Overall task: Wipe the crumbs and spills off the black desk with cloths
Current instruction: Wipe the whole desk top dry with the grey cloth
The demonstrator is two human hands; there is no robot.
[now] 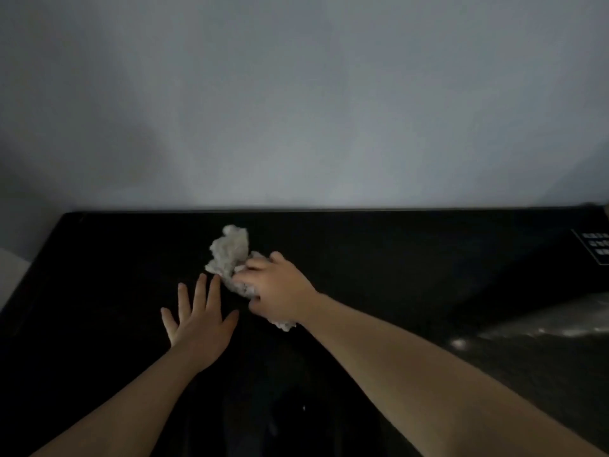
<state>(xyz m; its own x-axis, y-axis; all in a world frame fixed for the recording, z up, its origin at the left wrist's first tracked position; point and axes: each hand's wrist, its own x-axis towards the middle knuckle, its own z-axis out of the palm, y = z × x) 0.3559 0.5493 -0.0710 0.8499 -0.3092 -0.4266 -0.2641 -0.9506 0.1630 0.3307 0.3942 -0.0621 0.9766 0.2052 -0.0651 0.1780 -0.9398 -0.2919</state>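
Observation:
A crumpled whitish-grey cloth [230, 255] lies on the black desk [108, 258], near the middle of its far half. My right hand [276, 288] grips the cloth's near part, fingers curled into it, and a scrap of cloth shows below the wrist. My left hand [197, 321] lies flat on the desk just left of the cloth, fingers straight and spread, fingertips almost touching the cloth. A tiny pale speck [303, 407] shows on the desk near the front. I cannot make out other crumbs or spills on the dark surface.
A plain grey wall [296, 110] rises right behind the desk's back edge. At the far right sits a dark device with pale keys [596, 247]. A shiny, light-streaked patch [543, 328] shows on the right side. The desk's left edge runs diagonally at the left.

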